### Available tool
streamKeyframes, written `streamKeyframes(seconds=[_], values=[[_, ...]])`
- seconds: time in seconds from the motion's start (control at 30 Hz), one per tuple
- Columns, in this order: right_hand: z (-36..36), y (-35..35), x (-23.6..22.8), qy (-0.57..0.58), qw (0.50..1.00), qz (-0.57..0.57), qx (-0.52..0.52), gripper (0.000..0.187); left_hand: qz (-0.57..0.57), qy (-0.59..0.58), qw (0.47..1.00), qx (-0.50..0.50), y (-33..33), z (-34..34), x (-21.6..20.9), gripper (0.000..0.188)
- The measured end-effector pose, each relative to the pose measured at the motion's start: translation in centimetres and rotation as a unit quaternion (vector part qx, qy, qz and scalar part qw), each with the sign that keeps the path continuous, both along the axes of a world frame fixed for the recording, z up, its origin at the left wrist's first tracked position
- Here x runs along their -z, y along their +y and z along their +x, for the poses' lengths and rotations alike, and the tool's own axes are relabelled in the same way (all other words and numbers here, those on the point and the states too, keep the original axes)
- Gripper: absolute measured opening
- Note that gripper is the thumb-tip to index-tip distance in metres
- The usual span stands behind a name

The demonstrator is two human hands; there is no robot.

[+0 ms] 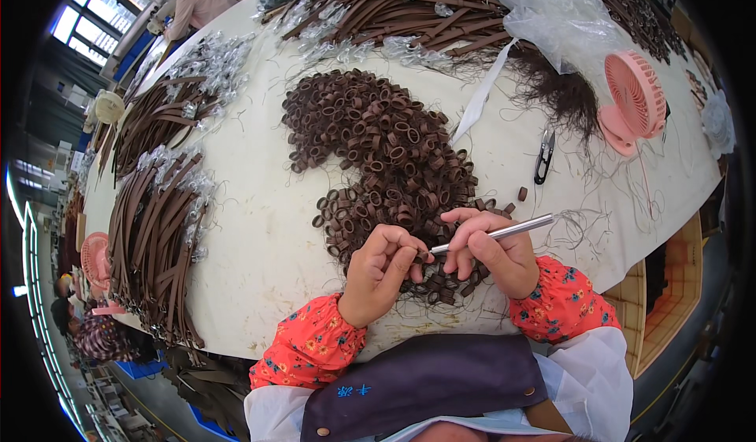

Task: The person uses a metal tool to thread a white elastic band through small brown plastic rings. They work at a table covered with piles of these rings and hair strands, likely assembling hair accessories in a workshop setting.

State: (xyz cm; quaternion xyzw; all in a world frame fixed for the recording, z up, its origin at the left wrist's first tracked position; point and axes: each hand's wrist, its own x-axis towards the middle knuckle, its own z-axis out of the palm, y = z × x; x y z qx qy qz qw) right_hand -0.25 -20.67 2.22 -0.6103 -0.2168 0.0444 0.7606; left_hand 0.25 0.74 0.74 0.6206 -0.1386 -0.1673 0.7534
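Note:
My right hand (498, 253) grips a slim silver metal rod-shaped tool (516, 229). The tool slants down to the left, its tip close to the fingers of my left hand (383, 273). Thumb and forefinger of that left hand are pinched on a small brown strap loop (420, 256), mostly hidden by the fingers. Both hands are over the near edge of a large heap of brown strap loops (386, 139). One stray loop (522, 194) lies by itself to the right, beyond my right hand.
Thread snips (544, 157) and a pink fan (634, 99) stand on the white table (260, 237) at the right, among loose threads. Brown straps (153, 245) are piled at the left and more straps (417, 9) at the back, with clear plastic (563, 17). Another person (197, 1) works at the far left.

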Motion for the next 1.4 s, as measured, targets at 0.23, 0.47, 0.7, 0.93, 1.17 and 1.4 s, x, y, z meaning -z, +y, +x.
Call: streamKeyframes(seconds=[0.23,0.47,0.7,0.93,1.17,1.4], values=[[0.1,0.0,0.1,-0.014,1.0,-0.017,-0.004,0.024,0.014,-0.008,1.0,0.017,0.2,0.1,0.2,0.006],[0.1,-0.1,0.0,-0.034,0.999,-0.04,-0.005,0.026,0.011,-0.006,1.0,0.017,0.2,0.1,0.3,0.006],[0.3,0.2,0.3,-0.111,0.988,-0.085,0.067,0.013,-0.005,0.0,1.0,-0.008,-0.1,0.0,-0.2,0.007],[0.6,1.8,0.4,-0.291,0.91,-0.246,0.164,0.039,-0.002,-0.01,1.0,-0.012,-0.5,-0.4,0.8,0.016],[0.6,1.1,0.2,-0.258,0.921,-0.235,0.172,0.039,0.027,0.082,0.995,0.06,0.7,0.7,-0.1,0.01],[0.7,1.4,0.0,-0.314,0.901,-0.248,0.168,0.036,-0.019,0.068,0.996,0.061,0.2,0.4,0.3,0.01]])
